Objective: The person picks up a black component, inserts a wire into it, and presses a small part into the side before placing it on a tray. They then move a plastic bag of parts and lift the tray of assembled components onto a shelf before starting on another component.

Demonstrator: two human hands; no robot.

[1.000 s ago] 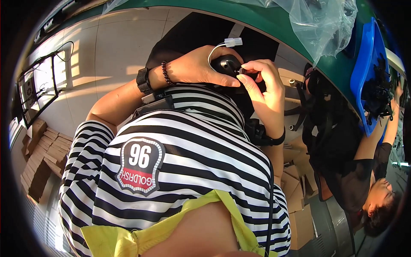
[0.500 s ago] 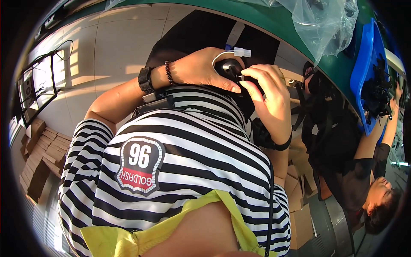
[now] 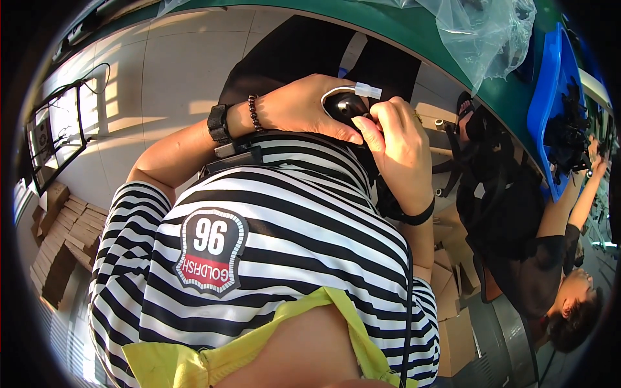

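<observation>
In my left hand [image 3: 310,107] I hold a small rounded, glossy black part [image 3: 344,105] above my lap, its fingers and thumb wrapped round it. A white wire loops out of that part to a white plastic connector [image 3: 368,90], which sticks out past my left fingers. My right hand [image 3: 400,139] presses against the part's right side, thumb and fingers pinched together. Whatever lies between those fingertips is hidden.
A green table [image 3: 446,48] edge curves across the far side, with clear plastic wrap [image 3: 482,39] hanging over it. At right stand a blue tray [image 3: 542,110] of black parts and a co-worker [image 3: 511,258] reaching past it. Cardboard boxes [image 3: 68,226] are stacked at left.
My right hand has closed in on the black part, its fingers curling and its thumb now over the part. The connector has shifted slightly right and down.
</observation>
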